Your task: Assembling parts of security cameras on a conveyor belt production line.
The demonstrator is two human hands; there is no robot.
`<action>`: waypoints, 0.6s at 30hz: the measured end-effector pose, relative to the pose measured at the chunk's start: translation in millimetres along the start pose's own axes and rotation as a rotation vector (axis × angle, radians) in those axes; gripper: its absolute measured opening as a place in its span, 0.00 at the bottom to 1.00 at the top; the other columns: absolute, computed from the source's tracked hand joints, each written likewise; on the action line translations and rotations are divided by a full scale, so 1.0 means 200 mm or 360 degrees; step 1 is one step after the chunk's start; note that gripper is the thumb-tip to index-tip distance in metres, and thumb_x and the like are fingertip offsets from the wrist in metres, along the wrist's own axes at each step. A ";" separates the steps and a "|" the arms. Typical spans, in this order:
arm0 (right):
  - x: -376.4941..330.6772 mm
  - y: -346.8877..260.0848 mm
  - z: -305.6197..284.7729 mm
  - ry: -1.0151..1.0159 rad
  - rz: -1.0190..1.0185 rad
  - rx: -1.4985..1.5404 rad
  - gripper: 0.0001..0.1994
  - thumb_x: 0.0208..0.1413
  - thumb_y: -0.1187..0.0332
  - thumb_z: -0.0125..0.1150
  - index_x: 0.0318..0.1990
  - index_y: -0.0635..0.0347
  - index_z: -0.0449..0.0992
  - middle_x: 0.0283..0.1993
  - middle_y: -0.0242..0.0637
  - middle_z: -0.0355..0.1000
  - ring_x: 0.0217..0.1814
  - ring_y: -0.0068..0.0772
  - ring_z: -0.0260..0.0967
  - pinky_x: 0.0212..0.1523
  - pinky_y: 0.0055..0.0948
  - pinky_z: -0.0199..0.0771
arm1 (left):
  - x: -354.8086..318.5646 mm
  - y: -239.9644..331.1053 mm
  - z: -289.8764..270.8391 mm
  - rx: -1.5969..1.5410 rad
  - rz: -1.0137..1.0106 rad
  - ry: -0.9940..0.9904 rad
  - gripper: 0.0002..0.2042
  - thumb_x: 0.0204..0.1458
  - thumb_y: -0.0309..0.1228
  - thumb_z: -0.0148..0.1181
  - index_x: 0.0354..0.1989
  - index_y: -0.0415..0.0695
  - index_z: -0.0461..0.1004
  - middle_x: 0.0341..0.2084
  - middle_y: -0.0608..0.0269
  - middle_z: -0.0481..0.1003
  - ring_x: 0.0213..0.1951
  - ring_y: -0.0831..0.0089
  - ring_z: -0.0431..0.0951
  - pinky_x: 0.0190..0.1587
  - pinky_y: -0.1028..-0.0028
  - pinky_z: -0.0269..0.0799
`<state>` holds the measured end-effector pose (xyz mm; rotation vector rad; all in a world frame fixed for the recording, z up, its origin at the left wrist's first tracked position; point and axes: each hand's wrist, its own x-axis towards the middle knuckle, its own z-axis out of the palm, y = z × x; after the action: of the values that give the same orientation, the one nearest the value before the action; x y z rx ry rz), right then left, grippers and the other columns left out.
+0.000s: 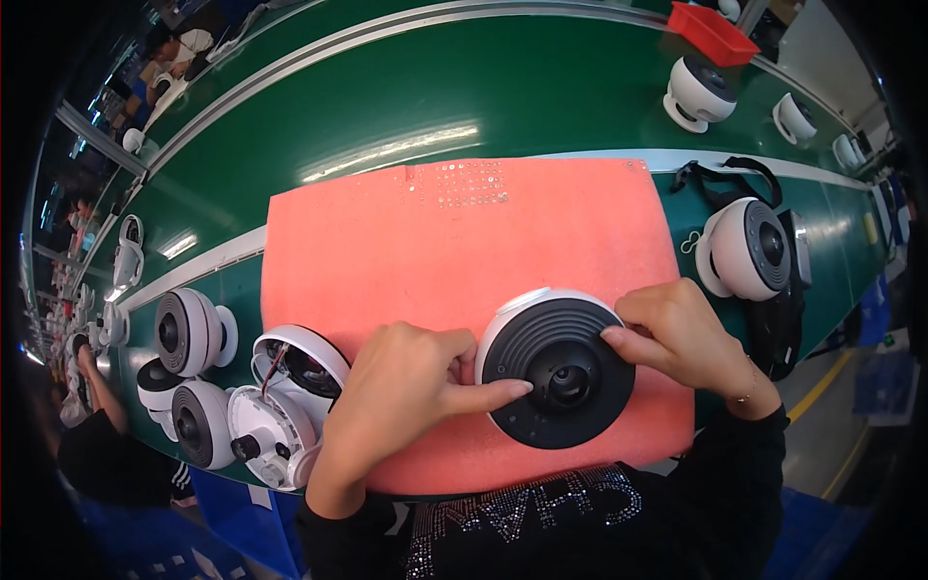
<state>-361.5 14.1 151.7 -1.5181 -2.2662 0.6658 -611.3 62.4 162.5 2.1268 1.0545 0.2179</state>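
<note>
A round white security camera (527, 372) with a ribbed black face and a central lens is held over the pink foam mat (358, 251), its face tilted up. My left hand (411, 382) grips its left side, with the thumb laid on the black face near the lens and the other fingers curled at the edge. At the upper right rim, my right hand (681, 333) is closed on the camera, its thumb pressing the edge of the face. Whether the camera's underside touches the mat is hidden. Left of the mat lies an opened camera housing (275, 420) with inner parts and wires showing.
Several assembled cameras (184, 333) stand left of the mat. On the right are another camera (749, 249) and a black strap (730, 179). Across the green conveyor (387, 97) stand more cameras (701, 92) and a red bin (713, 34). A co-worker's arm (101, 391) shows far left.
</note>
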 end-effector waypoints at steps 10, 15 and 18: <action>-0.01 -0.09 0.01 0.0424 -0.0056 -0.0380 0.12 0.41 0.60 0.63 0.26 0.59 0.71 0.24 0.37 0.67 0.19 0.37 0.64 0.21 0.35 0.61 | 0.01 0.00 0.00 0.0105 -0.0036 -0.0020 0.21 0.34 0.44 0.66 0.11 0.37 0.68 0.06 0.59 0.66 0.11 0.70 0.69 0.16 0.76 0.62; -0.02 -0.21 -0.01 0.0295 -0.0526 -0.0340 0.20 0.35 0.61 0.65 0.37 0.60 0.71 0.35 0.34 0.66 0.33 0.36 0.64 0.33 0.33 0.62 | 0.04 -0.01 0.00 0.0092 0.0006 -0.0001 0.22 0.34 0.45 0.66 0.11 0.38 0.67 0.06 0.60 0.66 0.11 0.69 0.68 0.16 0.76 0.61; 0.00 -0.20 -0.03 -0.0084 -0.0687 0.0026 0.21 0.39 0.68 0.61 0.44 0.61 0.69 0.46 0.44 0.62 0.49 0.43 0.59 0.45 0.37 0.60 | 0.03 -0.03 0.00 0.0151 0.0036 -0.0007 0.23 0.34 0.46 0.65 0.10 0.38 0.67 0.06 0.59 0.66 0.11 0.68 0.68 0.17 0.75 0.61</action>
<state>-389.8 2.4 178.4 -0.9600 -2.5039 0.5969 -610.8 68.3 156.8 2.2239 1.0574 0.1774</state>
